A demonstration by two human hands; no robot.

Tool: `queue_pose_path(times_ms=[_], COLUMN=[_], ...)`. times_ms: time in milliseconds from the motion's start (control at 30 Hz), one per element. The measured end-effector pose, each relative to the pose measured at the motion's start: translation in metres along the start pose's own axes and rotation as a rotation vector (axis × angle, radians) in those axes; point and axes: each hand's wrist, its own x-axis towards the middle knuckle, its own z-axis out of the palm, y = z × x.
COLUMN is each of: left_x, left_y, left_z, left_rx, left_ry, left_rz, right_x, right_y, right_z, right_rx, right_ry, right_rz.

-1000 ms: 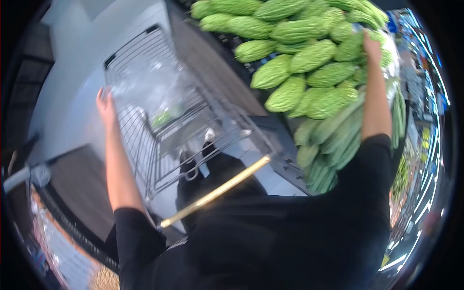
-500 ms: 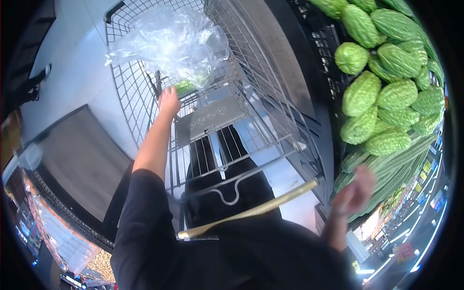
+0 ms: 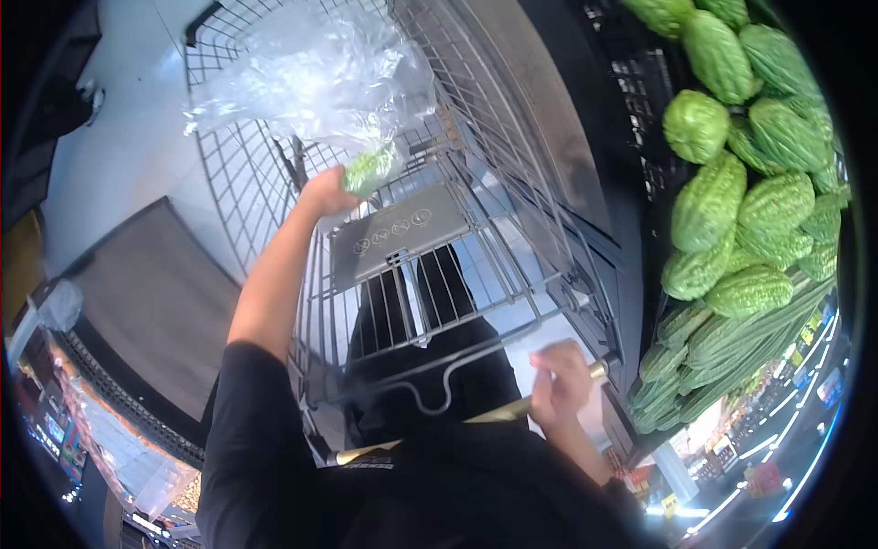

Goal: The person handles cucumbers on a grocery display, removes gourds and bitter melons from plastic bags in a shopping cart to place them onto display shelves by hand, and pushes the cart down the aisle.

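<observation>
My left hand [image 3: 331, 193] reaches into the wire shopping cart [image 3: 512, 293], its fingers closed at the edge of a green vegetable in clear plastic [image 3: 368, 172]. A large, crumpled clear plastic bag [image 3: 320, 78] lies in the basket just beyond it. Over the right end of the cart's yellow handle [image 3: 498, 414], my right hand [image 3: 560, 382] is raised with its fingers curled. It is blurred, and nothing can be made out in it. The grey child-seat panel [image 3: 393, 233] lies between my two hands, nearer the left.
Green bitter melons [image 3: 709, 206] are piled on a black display at the right, with long ridged green gourds [image 3: 722, 352] below them. A dark stand [image 3: 155, 302] is at the left, beside a display of packaged goods [image 3: 128, 439].
My left hand has moved from the cart's left side to the green vegetable in plastic. The right hand has come back from the bitter melons to the cart handle. The view has turned.
</observation>
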Motion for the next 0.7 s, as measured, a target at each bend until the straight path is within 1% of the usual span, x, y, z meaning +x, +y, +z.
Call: queue_pose_path(times_ms=[67, 133, 167, 200, 267, 300, 333, 367, 400, 467, 500, 600, 633, 700], left_x=[-0.031, -0.105, -0.136, -0.165, -0.203, -0.223, -0.242, -0.259, -0.271, -0.288, -0.291, -0.299, -0.300, -0.295], left_y=[-0.024, 0.016, 0.026, 0.035, 0.032, 0.037, 0.046, 0.054, 0.058, 0.059, 0.062, 0.070, 0.074, 0.075], left_z=[-0.014, -0.068, -0.080, -0.084, -0.077, -0.078, -0.077, -0.075, -0.070, -0.049, -0.046, -0.036, -0.032, -0.024], left_rx=[-0.412, -0.605, -0.736, -1.007, -1.243, -1.332, -1.421, -1.511, -1.637, -1.901, -1.888, -1.904, -1.898, -1.958], left_ry=[-0.212, -0.381, -0.417, -0.453, -0.489, -0.459, -0.426, -0.393, -0.375, -0.338, -0.284, -0.178, -0.141, -0.123], left_rz=[0.207, 0.235, 0.237, 0.312, 0.365, 0.439, 0.515, 0.594, 0.550, 0.459, 0.488, 0.598, 0.646, 0.671], right_x=[0.013, 0.030, 0.034, 0.039, 0.056, 0.063, 0.065, 0.065, 0.067, 0.074, 0.080, 0.087, 0.090, 0.097], right_y=[-0.004, -0.011, -0.009, -0.010, -0.027, -0.036, -0.041, -0.046, -0.053, -0.069, -0.077, -0.104, -0.109, -0.135], right_z=[0.005, 0.011, 0.018, 0.023, 0.026, 0.024, 0.029, 0.035, 0.036, 0.023, 0.013, -0.018, -0.027, -0.047], right_rx=[0.027, 0.231, 0.335, 0.439, 0.296, 0.317, 0.395, 0.504, 0.609, 0.640, 0.643, 0.479, 0.532, 0.758], right_ry=[-0.048, -0.155, -0.181, -0.209, -0.153, -0.194, -0.170, -0.194, -0.225, -0.444, -0.553, -0.456, -0.441, -0.425], right_rz=[0.029, 0.196, 0.281, 0.362, 0.275, 0.294, 0.288, 0.274, 0.258, 0.199, 0.160, 0.094, 0.012, 0.052])
